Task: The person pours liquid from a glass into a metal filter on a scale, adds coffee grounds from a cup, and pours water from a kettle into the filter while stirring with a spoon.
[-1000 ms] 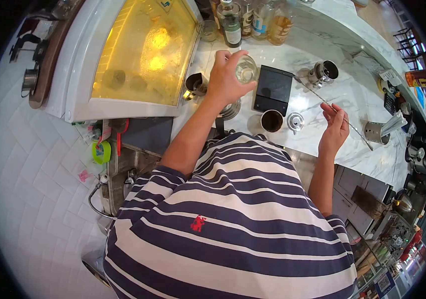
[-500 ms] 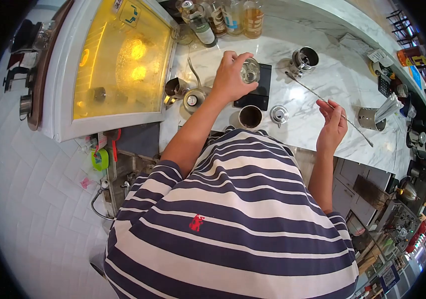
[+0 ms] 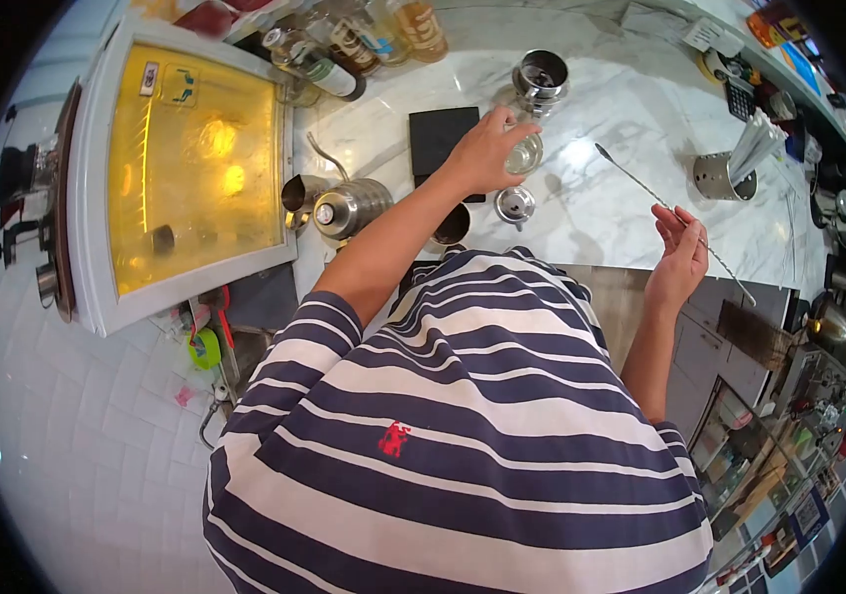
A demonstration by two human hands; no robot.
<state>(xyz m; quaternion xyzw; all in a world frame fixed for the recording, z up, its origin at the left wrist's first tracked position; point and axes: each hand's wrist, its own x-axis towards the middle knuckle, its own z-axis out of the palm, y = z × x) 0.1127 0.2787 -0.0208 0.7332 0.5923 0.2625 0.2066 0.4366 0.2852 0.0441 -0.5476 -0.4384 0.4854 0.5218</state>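
Note:
My left hand point(image 3: 487, 153) grips a small clear glass point(image 3: 524, 155) by its sides, just above the marble counter. Beside it lies a flat black scale point(image 3: 440, 139). A steel lid with a knob point(image 3: 514, 205) sits just below the glass, and a metal pot point(image 3: 542, 79) with dark contents stands beyond. Partly behind my left forearm is a dark-filled cup point(image 3: 453, 226). My right hand point(image 3: 678, 255) pinches a long twisted bar spoon point(image 3: 662, 203), held slanted over the counter's front edge.
Several bottles point(image 3: 354, 45) line the back left. A gooseneck kettle point(image 3: 359, 205) and a steel pitcher point(image 3: 301, 196) stand near the yellow-lit glass-fronted cabinet point(image 3: 200, 168). At the right is a perforated steel holder point(image 3: 722, 178) with white wrapped sticks.
My left hand has carried the glass rightward, off the scale and toward the metal pot and lid. My right hand still holds the bar spoon. The view has turned slightly.

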